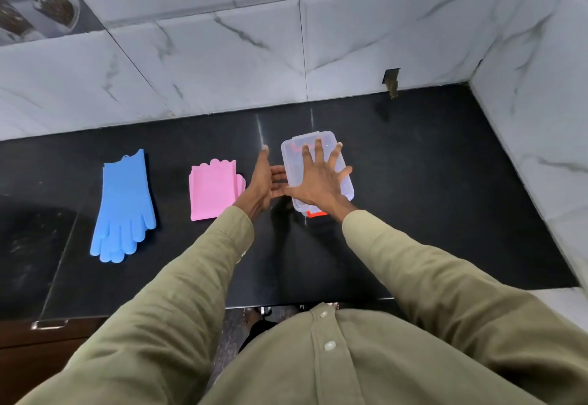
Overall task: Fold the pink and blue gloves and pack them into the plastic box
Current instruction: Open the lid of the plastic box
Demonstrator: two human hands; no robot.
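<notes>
Gloves first: the pink gloves (pixel 213 191) lie folded into a flat rectangle on the black countertop (pixel 429 198), just left of my left hand (pixel 265 182), and the blue gloves (pixel 124 206) lie farther left, unfolded, fingers pointing back toward me. The clear plastic box (pixel 310 150) sits to the right of both, lid on, with an orange clip (pixel 315 213) showing at its near end. My right hand (pixel 318 178) lies flat on the lid, fingers spread wide — pressing down rather than gripping anything. My left hand stands on edge against the box's left side, palm facing it, fingers straight and loosely apart, holding nothing. Between the pink gloves and the box there is only that left hand. Marble-patterned wall tiles (pixel 222 64) rise behind the counter and along its right side; my olive sleeves (pixel 197 277) fill the foreground.
</notes>
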